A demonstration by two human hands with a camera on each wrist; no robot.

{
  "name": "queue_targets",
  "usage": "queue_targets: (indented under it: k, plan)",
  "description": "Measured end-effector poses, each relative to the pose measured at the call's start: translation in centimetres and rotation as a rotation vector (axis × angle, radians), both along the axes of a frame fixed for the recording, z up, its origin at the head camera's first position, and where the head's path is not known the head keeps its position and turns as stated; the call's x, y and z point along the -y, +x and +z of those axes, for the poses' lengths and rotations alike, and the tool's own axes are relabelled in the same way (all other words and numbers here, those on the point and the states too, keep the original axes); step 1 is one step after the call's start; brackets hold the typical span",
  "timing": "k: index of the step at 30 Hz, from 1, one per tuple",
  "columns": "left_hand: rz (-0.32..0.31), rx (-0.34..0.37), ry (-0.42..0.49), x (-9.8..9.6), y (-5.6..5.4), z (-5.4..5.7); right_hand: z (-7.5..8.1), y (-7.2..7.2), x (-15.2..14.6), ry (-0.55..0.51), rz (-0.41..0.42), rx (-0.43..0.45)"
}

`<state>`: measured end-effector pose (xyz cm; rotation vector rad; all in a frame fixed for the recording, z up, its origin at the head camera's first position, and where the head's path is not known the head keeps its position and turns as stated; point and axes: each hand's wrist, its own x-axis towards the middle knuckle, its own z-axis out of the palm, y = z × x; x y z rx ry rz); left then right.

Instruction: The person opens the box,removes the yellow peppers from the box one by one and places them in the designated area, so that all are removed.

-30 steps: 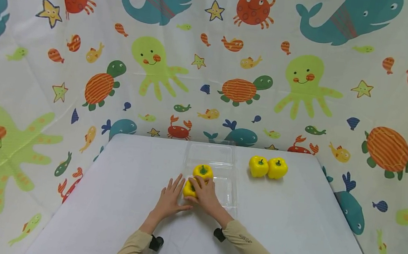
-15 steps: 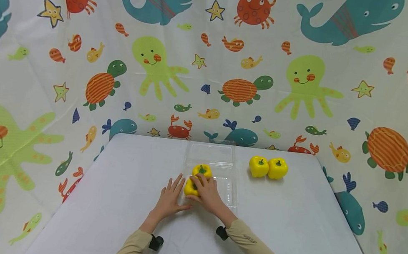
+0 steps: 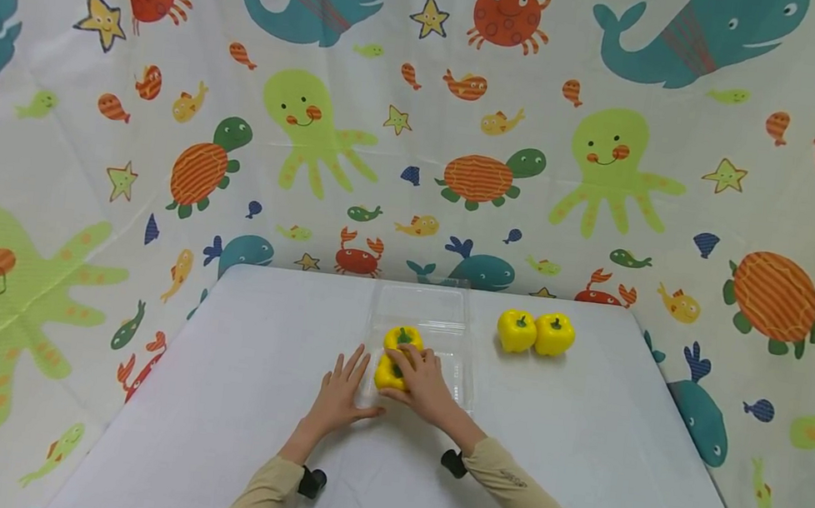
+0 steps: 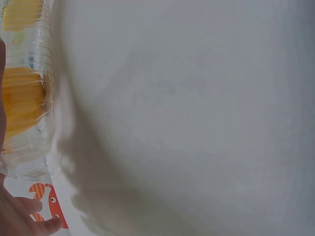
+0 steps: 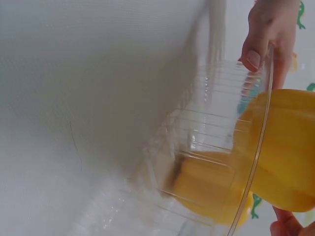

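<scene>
My right hand (image 3: 425, 386) grips a yellow bell pepper (image 3: 389, 373) from above, over the near left part of a clear plastic clamshell box (image 3: 455, 377). In the right wrist view this held pepper (image 5: 290, 152) sits partly above the box's rim, with fingers below it. A second yellow bell pepper (image 3: 402, 335) stands inside the box just behind, seen through the wall in the right wrist view. My left hand (image 3: 339, 393) rests at the box's left near corner, fingers spread and straight, its thumb (image 5: 253, 59) against the clear wall.
The box's lid (image 3: 420, 304) lies folded back toward the table's far edge. Two more yellow bell peppers, one left (image 3: 516, 332) and one right (image 3: 554, 334), stand side by side at the back right of the white table (image 3: 580, 458). A printed curtain (image 3: 408, 120) hangs behind.
My right hand has shifted slightly rightward with the pepper it grips. The left hand stays at the box's corner.
</scene>
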<state>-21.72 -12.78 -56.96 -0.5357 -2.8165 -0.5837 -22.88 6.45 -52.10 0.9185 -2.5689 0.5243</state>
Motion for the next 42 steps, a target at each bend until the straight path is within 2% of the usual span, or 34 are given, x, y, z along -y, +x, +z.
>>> queue_targets:
  k: [14,29,35,42]
  plan:
    - [-0.016,-0.005,0.007,0.1,-0.2,-0.1,0.8,0.5,-1.4,-0.038,-0.015,0.034]
    - [-0.023,0.036,-0.003,0.1,-0.1,0.1,1.4,1.3,-3.5,-0.085,-0.055,0.082]
    - [-0.020,0.049,0.015,-0.1,0.0,0.4,1.4,1.5,-4.4,-0.111,-0.061,0.041]
    - [-0.009,0.030,0.037,-0.4,0.0,0.7,1.8,1.8,-5.2,-0.132,-0.068,0.018]
